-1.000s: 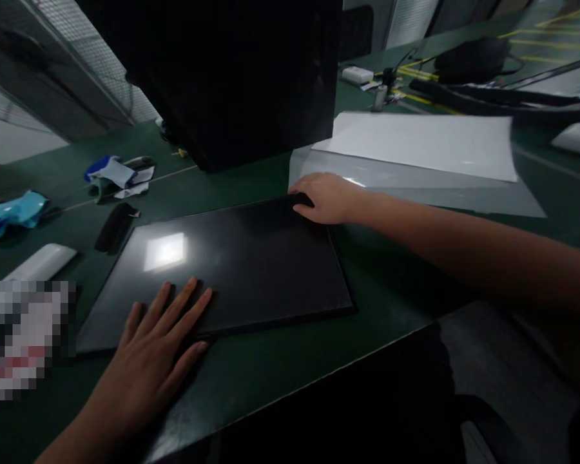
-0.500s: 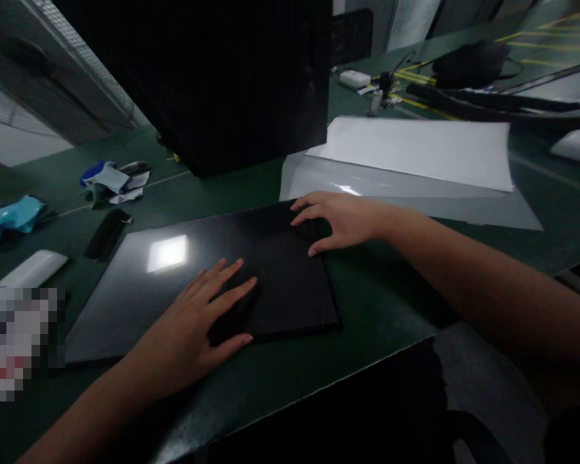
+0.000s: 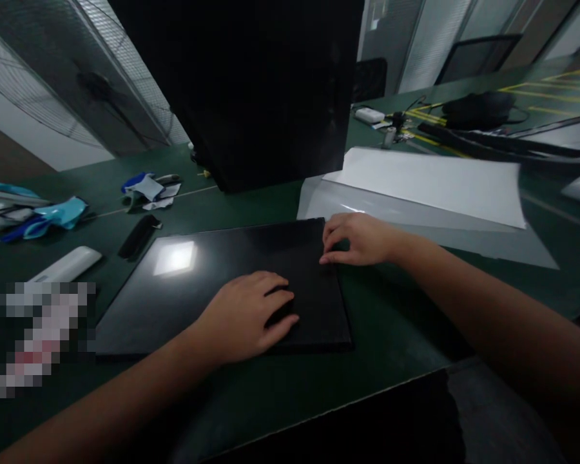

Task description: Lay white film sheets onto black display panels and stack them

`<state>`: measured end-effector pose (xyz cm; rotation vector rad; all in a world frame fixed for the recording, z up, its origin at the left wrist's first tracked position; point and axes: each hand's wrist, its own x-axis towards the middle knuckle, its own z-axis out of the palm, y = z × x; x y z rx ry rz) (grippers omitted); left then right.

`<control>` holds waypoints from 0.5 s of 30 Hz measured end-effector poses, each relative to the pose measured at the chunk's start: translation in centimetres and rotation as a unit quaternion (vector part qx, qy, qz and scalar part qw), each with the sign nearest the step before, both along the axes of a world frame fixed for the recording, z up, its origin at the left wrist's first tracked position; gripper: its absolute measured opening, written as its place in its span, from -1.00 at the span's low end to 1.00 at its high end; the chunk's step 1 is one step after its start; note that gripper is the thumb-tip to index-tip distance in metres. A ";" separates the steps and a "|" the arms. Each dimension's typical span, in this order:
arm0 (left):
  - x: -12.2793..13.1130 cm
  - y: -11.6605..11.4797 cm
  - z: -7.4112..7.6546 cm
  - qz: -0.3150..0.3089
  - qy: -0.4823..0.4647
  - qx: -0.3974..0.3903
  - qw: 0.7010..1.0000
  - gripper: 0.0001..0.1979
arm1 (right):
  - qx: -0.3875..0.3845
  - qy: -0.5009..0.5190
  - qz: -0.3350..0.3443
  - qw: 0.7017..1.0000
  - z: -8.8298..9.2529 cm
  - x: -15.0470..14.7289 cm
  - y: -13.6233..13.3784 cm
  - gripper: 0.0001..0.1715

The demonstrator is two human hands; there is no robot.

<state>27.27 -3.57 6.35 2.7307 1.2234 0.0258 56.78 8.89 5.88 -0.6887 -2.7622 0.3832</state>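
Observation:
A flat black glossy panel point(image 3: 236, 251), which looks like a screen, lies on the green table with a bright light reflected in its far left part. Over its near right part rests my left hand point(image 3: 251, 312), palm down, fingers slightly bent and apart, holding nothing. At the panel's right edge, close to the far corner, is my right hand point(image 3: 360, 238). Its fingers are curled and the tips come close to the thumb in a pinch; whatever lies between them is too small to make out.
A large black panel point(image 3: 270, 96) stands upright behind. Right of it lie white sheets point(image 3: 430, 183) over a translucent sheet point(image 3: 488, 245). On the left are a black strip-like object point(image 3: 138, 237), a white elongated device point(image 3: 70, 265), blue wrappers point(image 3: 62, 214) and scraps point(image 3: 149, 188).
My left hand has slid right across the panel. My right hand's spread fingers have drawn together toward the thumb at the right edge. The camera view has shifted.

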 end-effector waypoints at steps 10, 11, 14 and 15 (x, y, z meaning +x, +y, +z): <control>4.3 15.1 -1.1 0.130 -0.028 0.062 0.989 -0.54 | -0.086 -0.074 -0.226 0.967 -1.0 -0.9 0.6 -0.72; 5.0 15.8 -1.0 0.136 -0.034 0.047 0.989 -0.59 | -0.095 -0.073 -0.234 0.965 -1.0 -0.9 0.6 -0.77; 6.6 17.0 -0.6 0.168 -0.057 0.006 0.984 -0.73 | -0.073 -0.085 -0.252 0.961 -1.0 -1.0 0.7 -0.85; 6.9 17.2 -0.6 0.179 -0.067 -0.003 0.982 -0.77 | -0.062 -0.089 -0.258 0.960 -1.0 -1.0 0.7 -0.86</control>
